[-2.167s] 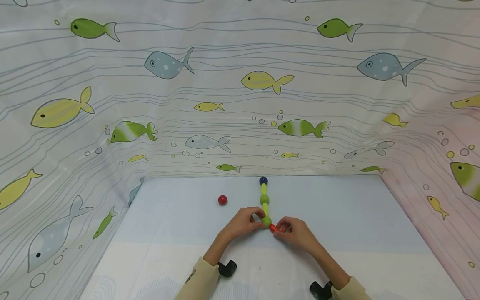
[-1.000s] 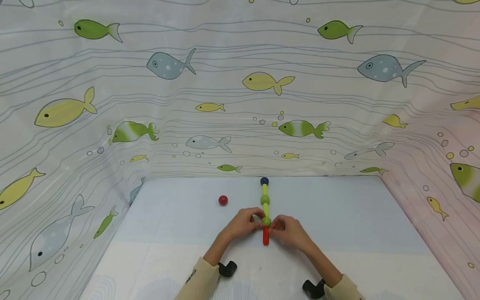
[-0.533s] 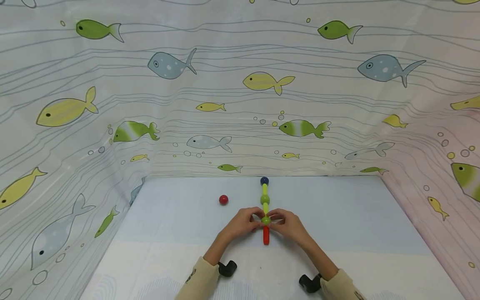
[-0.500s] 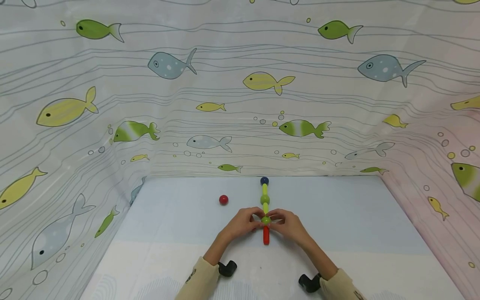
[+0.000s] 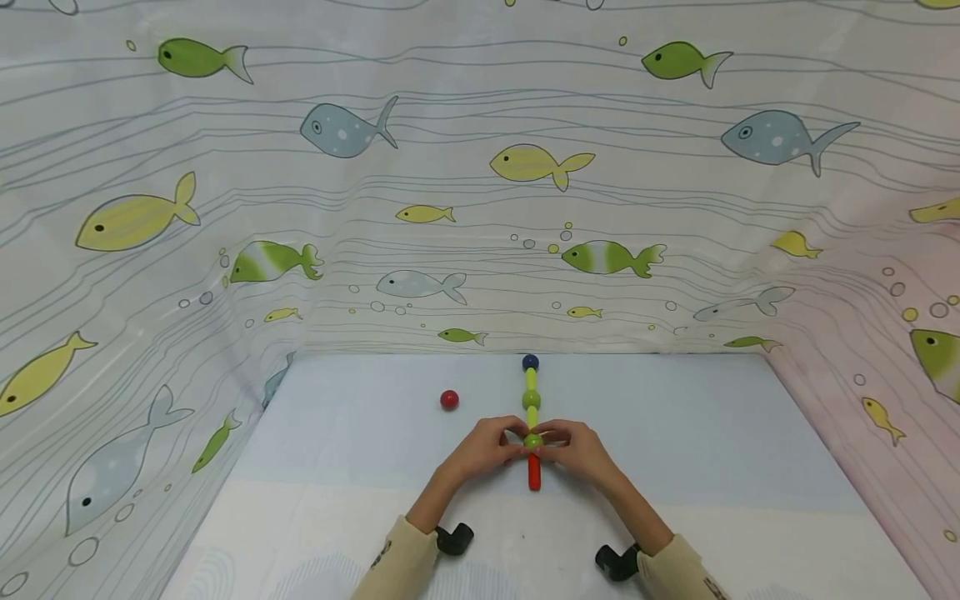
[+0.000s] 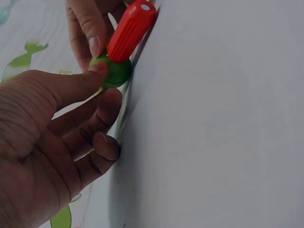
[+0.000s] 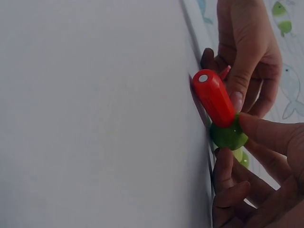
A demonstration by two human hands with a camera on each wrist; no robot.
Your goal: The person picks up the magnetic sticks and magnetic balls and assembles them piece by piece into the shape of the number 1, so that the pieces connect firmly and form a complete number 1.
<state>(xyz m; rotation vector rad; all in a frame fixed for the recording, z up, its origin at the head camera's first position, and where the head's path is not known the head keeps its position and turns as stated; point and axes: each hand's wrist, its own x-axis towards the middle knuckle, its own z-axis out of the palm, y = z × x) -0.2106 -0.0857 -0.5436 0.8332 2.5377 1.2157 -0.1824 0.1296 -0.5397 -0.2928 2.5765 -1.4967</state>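
A straight chain of toy balls and rods lies on the table. From its far end, a dark blue ball (image 5: 530,362) is followed by a yellow-green rod (image 5: 531,380), a middle green ball (image 5: 531,400), a second yellow-green rod (image 5: 532,416) and a near green ball (image 5: 533,442). The red rod (image 5: 534,473) joins that near ball and points toward me; in the left wrist view its free end has a pale disc. My left hand (image 5: 483,446) pinches the near green ball from the left. From the right, my right hand (image 5: 576,450) pinches the same ball.
A loose red ball (image 5: 449,400) sits on the white table (image 5: 360,433), left of the chain. A fish-patterned sheet (image 5: 465,242) rises behind and at both sides. Black wrist devices are strapped at both sleeves, such as the left device (image 5: 455,539).
My right hand first held the red rod slantwise at the near green ball's right. The rod swung into line with the chain, and that hand moved onto the ball. My left hand stayed.
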